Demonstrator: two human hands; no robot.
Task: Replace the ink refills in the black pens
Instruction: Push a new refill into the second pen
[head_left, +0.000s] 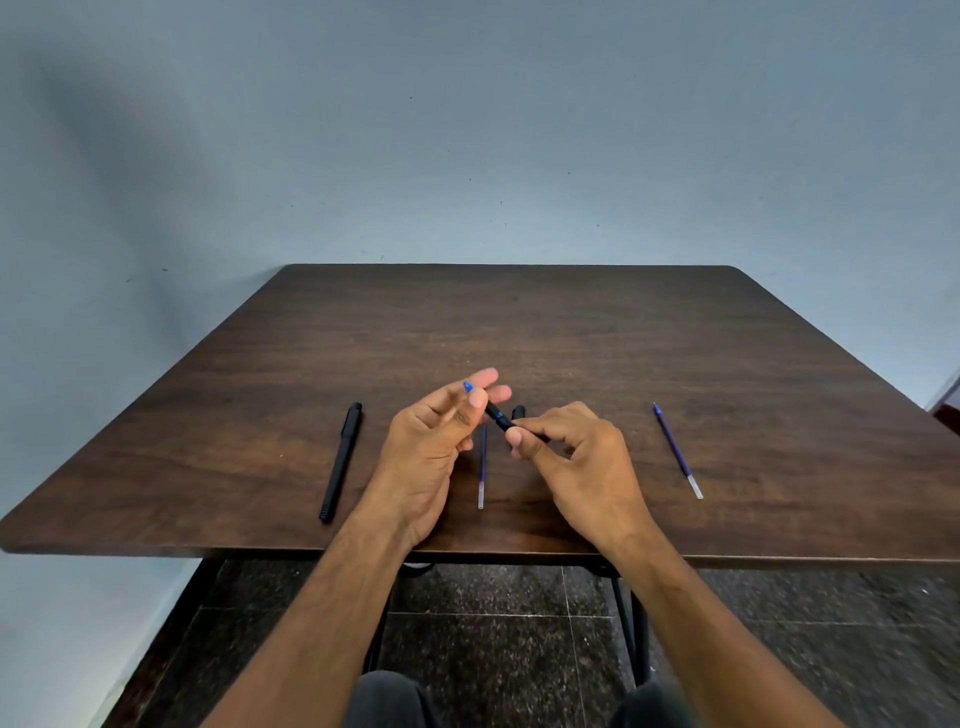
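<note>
Both hands hold one black pen (496, 415) just above the dark wooden table (519, 322). My left hand (436, 441) pinches its far end, where a blue tip shows. My right hand (571, 452) grips the near part of the barrel. A black cap-like piece (518, 412) stands out behind my right fingers. A second black pen (341, 461), capped, lies on the table to the left. One blue refill (482, 467) lies between my hands. Another blue refill (678, 451) lies to the right.
The table's near edge (260, 551) runs just under my wrists. A pale wall stands behind the table. Below are the black table legs (631, 623), a dark speckled tile floor and my knees.
</note>
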